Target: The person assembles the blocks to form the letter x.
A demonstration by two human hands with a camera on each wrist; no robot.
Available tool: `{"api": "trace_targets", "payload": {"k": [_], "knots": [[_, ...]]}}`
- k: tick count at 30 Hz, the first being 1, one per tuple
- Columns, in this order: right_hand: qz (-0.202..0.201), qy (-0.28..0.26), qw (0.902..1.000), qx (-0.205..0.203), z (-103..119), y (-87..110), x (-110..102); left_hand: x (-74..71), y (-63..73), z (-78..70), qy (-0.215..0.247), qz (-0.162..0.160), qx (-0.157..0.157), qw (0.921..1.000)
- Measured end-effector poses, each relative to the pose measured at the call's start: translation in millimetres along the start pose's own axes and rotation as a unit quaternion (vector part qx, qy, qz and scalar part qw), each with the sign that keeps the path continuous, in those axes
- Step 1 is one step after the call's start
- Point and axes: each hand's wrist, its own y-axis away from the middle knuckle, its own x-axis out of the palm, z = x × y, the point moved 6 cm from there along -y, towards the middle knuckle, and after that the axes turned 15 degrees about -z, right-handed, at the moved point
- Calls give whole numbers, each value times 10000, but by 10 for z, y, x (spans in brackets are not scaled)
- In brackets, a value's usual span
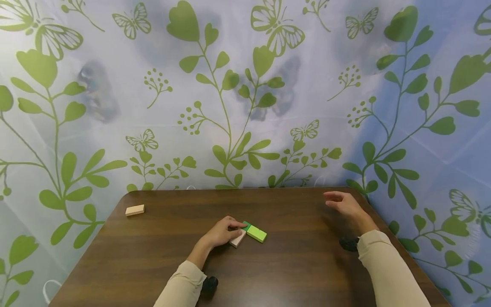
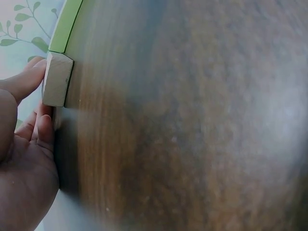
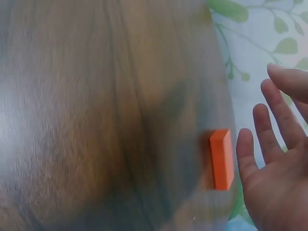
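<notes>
In the head view my left hand (image 1: 231, 229) lies at the middle of the brown table (image 1: 291, 268), its fingers curled on a pale wooden block (image 1: 238, 239). A light green block (image 1: 256, 233) lies end-on against that block, with a darker green piece (image 1: 246, 225) beside it. The left wrist view shows fingertips (image 2: 30, 77) touching the pale block (image 2: 57, 79) and the green block (image 2: 65, 24) behind it. My right hand (image 1: 342, 204) hovers open near the table's far right corner. In the right wrist view an orange block (image 3: 222, 159) lies just beside the spread fingers (image 3: 269, 139), untouched.
A second pale wooden block (image 1: 134, 209) lies alone near the table's far left corner. A leaf-and-butterfly patterned sheet (image 1: 245, 94) hangs behind and around the table. The far right table edge (image 1: 374, 211) runs close beside my right hand.
</notes>
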Motion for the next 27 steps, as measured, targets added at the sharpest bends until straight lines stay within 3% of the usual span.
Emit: {"api": "trace_targets", "payload": {"k": [7, 19, 23, 27], "knots": [[-321, 252, 9986, 338, -215, 62, -116, 60, 1, 2, 73, 54, -57, 9999], [-946, 1341, 9864, 12, -489, -39, -269, 74, 15, 4, 118, 80, -89, 9999], [-834, 1505, 9850, -88, -514, -101, -276, 22, -14, 14, 150, 74, -134, 9998], [-395, 1586, 9865, -43, -548, -141, -238, -18, -22, 12, 135, 78, -127, 9998]]}}
